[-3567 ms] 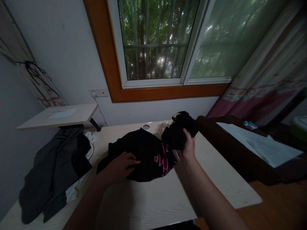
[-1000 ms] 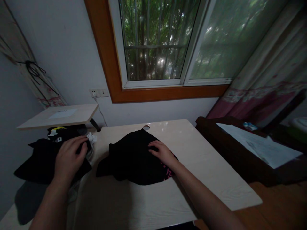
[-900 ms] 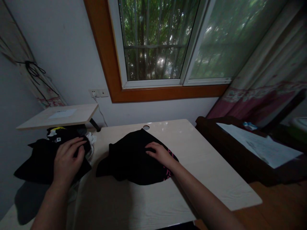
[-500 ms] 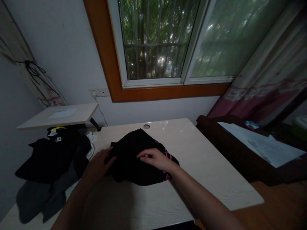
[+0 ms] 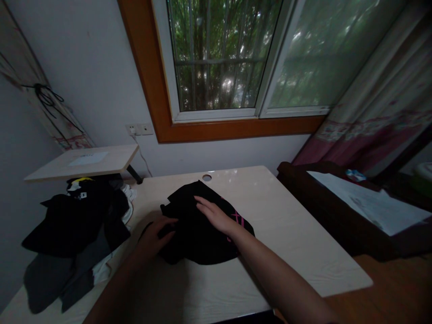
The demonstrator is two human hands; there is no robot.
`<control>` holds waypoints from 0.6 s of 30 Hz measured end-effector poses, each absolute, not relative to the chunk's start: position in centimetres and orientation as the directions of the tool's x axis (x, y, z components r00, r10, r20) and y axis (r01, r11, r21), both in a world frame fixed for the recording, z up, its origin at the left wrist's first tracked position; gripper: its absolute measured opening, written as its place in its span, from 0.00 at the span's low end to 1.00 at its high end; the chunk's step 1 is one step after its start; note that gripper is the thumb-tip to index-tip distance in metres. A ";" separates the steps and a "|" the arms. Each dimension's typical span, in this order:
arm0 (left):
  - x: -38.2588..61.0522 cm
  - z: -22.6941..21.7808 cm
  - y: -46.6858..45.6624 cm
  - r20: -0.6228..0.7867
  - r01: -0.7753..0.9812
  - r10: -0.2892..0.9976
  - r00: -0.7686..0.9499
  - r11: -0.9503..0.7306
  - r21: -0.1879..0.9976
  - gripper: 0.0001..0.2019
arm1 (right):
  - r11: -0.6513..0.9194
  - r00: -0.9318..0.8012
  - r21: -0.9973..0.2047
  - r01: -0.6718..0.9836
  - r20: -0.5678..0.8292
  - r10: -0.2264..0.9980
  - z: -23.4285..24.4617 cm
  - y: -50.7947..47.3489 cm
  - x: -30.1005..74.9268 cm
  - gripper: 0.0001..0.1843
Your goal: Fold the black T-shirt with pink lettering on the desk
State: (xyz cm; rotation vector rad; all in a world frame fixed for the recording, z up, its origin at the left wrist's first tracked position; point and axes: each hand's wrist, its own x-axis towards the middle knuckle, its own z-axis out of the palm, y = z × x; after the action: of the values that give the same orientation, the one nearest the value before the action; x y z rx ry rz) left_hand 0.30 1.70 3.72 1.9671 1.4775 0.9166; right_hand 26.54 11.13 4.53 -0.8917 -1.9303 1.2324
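Black cloth garment with pink printed strokes (image 5: 205, 247) lies in a loose, crumpled heap near the middle of the pale wood-grain tabletop (image 5: 297, 238), just in front of the round hole (image 5: 207, 178) by the back edge. Its left end has changed most: half a second ago it reached further out under the left hand (image 5: 161, 234), and now the cloth there is rumpled, the outline drawn in toward the centre. That hand has moved inward too, thumb and fingers curved apart around dark fabric; whether they pinch it, I cannot tell. Meanwhile the right hand (image 5: 215, 217) has slid a little toward the window and straightened; its fingers lie extended along the top of the cloth, with no fold visibly gripped. A black garment with a yellow patch (image 5: 67, 222), which the right hand appeared to hold a few seconds ago, rests on dark grey cloth (image 5: 47, 279) at the left, beside white cloth (image 5: 101, 270) and partly below the raised pale wooden shelf (image 5: 113, 157). In my judgement, handling has passed from that garment to the pink-marked one, whose layers look uneven, with only its left end rearranged so far.
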 end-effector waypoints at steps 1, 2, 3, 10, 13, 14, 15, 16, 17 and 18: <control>0.4 3.9 1.7 0.229 0.610 0.961 0.155 -0.275 0.743 0.15 | 0.242 -0.540 -0.959 0.145 0.128 0.832 4.8 11.0 26.4 0.25; 0.5 4.2 1.7 0.247 0.604 0.960 0.130 -0.274 0.749 0.14 | 0.185 -0.554 -0.979 0.087 0.107 0.825 5.0 10.9 26.3 0.27; 0.6 4.4 1.7 0.266 0.594 0.959 0.102 -0.273 0.757 0.13 | 0.152 -0.572 -0.988 0.026 0.110 0.813 5.2 10.9 26.4 0.29; 0.1 5.1 2.8 0.348 0.400 0.937 -0.037 -0.305 0.864 0.18 | 0.034 -0.310 -0.949 -0.314 0.137 0.941 7.6 12.1 30.6 0.19; 0.2 4.4 3.4 0.313 0.474 0.946 0.078 -0.312 0.824 0.22 | 0.177 -0.010 -0.867 -0.467 0.205 0.979 9.4 13.2 34.4 0.18; 0.3 4.2 3.5 0.285 0.527 0.950 0.130 -0.310 0.791 0.24 | 0.239 0.094 -0.831 -0.502 0.222 0.971 9.8 13.7 35.8 0.19; 0.5 3.9 3.5 0.252 0.578 0.951 0.179 -0.309 0.756 0.26 | 0.295 0.191 -0.795 -0.530 0.228 0.955 10.1 14.2 37.3 0.19; 0.6 3.6 3.4 0.219 0.619 0.951 0.218 -0.308 0.723 0.29 | 0.348 0.285 -0.759 -0.550 0.221 0.933 10.2 14.7 38.9 0.20; 0.8 3.3 3.3 0.190 0.649 0.951 0.245 -0.306 0.696 0.31 | 0.392 0.363 -0.728 -0.562 0.208 0.908 10.2 15.2 40.4 0.20; 0.9 3.1 3.2 0.165 0.672 0.951 0.261 -0.302 0.676 0.34 | 0.444 0.443 -0.703 -0.556 0.202 0.873 9.9 15.7 41.9 0.20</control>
State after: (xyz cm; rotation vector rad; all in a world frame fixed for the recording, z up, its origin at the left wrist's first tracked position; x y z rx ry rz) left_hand 0.91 3.25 3.09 2.0608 1.4666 0.7744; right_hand 41.92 15.66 9.93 -0.6033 -0.6051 0.9554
